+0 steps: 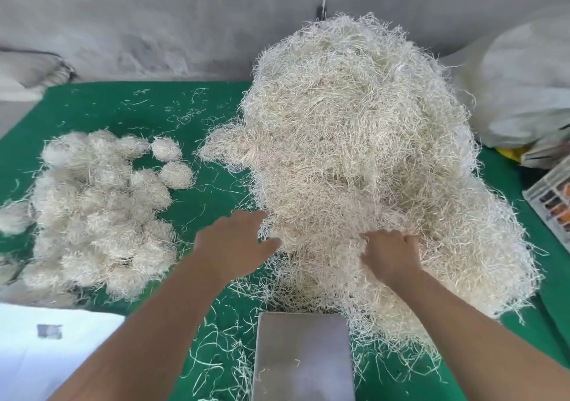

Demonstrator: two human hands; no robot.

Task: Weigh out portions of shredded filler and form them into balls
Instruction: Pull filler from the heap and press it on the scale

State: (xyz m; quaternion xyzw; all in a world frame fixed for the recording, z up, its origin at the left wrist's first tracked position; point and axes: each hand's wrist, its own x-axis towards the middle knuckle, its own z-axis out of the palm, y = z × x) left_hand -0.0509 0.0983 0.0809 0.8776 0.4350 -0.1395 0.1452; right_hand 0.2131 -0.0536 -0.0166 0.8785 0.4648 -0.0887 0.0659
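Right hand: your right hand is digging its curled fingers into the filler heap, gripping strands.
Left hand: your left hand is hovering spread wide at the heap's near-left edge.
Scale: the steel scale plate is sitting just before the heap.
Balls: the finished balls are lying clustered at left on the green mat.

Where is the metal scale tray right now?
In the head view, the metal scale tray sits at bottom centre on the green table, between the person's forearms, just in front of the big filler pile.
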